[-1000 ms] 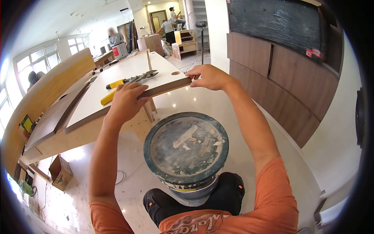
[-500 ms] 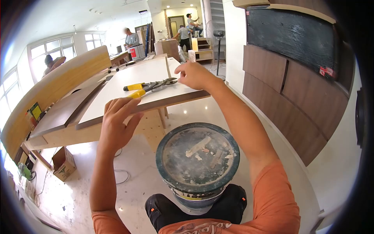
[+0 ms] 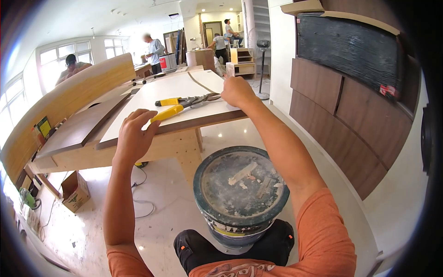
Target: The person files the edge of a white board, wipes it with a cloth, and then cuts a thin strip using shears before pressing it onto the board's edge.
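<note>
A pair of yellow-handled tin snips (image 3: 188,102) lies across the white board (image 3: 170,87), jaws pointing right, handles apart. My left hand (image 3: 136,131) pinches the end of the lower handle between thumb and fingers at the board's near edge. Closed near the jaw tips, my right hand (image 3: 237,92) is at the right edge of the board. A thin brown strip (image 3: 197,83) curves over the board and runs to my right fingers, which seem to pinch its end; the fingertips themselves are hidden behind the hand.
Between my knees stands a dusty lidded bucket (image 3: 242,184) with scraps on top. A curved wooden panel (image 3: 69,101) and dark boards (image 3: 80,124) lie left. A cardboard box (image 3: 75,191) and cables are on the floor. Several people work farther back; a pole stand (image 3: 262,69) is behind.
My left fingers have closed on the lower snips handle. My right hand has turned into a closed grip, and the brown strip, straight before, now bends toward it. The view has shifted slightly.
</note>
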A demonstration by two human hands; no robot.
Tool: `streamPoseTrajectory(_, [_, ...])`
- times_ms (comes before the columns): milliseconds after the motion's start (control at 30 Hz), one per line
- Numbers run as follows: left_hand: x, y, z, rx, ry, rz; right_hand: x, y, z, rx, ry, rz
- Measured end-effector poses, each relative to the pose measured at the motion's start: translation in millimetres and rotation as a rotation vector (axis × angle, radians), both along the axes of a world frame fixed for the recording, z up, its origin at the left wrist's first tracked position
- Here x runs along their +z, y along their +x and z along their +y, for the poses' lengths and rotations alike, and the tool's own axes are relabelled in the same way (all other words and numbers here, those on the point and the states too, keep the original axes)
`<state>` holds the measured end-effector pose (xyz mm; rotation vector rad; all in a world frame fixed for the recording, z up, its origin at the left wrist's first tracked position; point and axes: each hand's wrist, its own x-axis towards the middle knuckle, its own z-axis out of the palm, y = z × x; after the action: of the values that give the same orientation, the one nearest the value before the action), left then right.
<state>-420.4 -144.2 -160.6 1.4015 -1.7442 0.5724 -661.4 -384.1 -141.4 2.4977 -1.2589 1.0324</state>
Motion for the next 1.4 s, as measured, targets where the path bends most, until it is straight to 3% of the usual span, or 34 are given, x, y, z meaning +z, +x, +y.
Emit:
streamPoseTrajectory(133, [-8, -9, 13, -0.045, -0.022, 0.0, -3, -28, -23, -0.058, -0.024, -0.204])
streamPoseTrajectory(167, [-10, -12, 16, -0.061, -0.032, 0.002, -4, -36, -28, -0.04, -0.151, -0.312])
streamPoseTrajectory(300, [-12, -36, 14, -0.174, -0.104, -0.012, 6, -64, 11, 0.202, 0.044, -0.835])
streamPoseTrajectory(400, [-5, -65, -16, -0.269, -0.203, -0.082, 15, -64, 53, 0.356, -0.358, -0.715])
streamPoseTrajectory(500, [23, -100, -54, -0.281, -0.238, -0.031, 33, -49, 92, 0.472, -0.534, -0.534])
streamPoseTrajectory(700, [52, -129, -96, -0.282, -0.444, -0.027, 60, -53, 140, 0.521, -0.629, -0.45])
streamPoseTrajectory(800, [60, -138, -96, -0.173, -0.717, -0.244, 63, -72, 151, 0.54, -0.579, -0.584])
streamPoseTrajectory(900, [67, -156, -95, -0.328, -0.719, -0.1, 59, -101, 148, 0.557, -0.56, -0.601])
streamPoseTrajectory(967, [72, -157, -69, -0.339, -0.611, -0.122, 54, -93, 148, 0.776, -0.373, -0.836])
streamPoseTrajectory(1000, [76, -156, -79, -0.39, -0.801, -0.164, 53, -97, 156, 0.828, -0.339, -0.798])
streamPoseTrajectory(1033, [82, -165, -70, -0.378, -0.842, -0.208, 52, -90, 160, 1.027, -0.358, -0.984])
streamPoseTrajectory(1100, [85, -185, -60, -0.443, -0.925, -0.083, 44, -99, 158, 1.125, -0.319, -1.0])
streamPoseTrajectory(1300, [86, -204, -38, -0.359, -1.013, -0.073, 24, -77, 165, 1.048, 0.163, -1.322])
streamPoseTrajectory(1400, [82, -218, -28, -0.312, -0.964, -0.097, -18, -78, 122, 0.98, -0.146, -0.735])
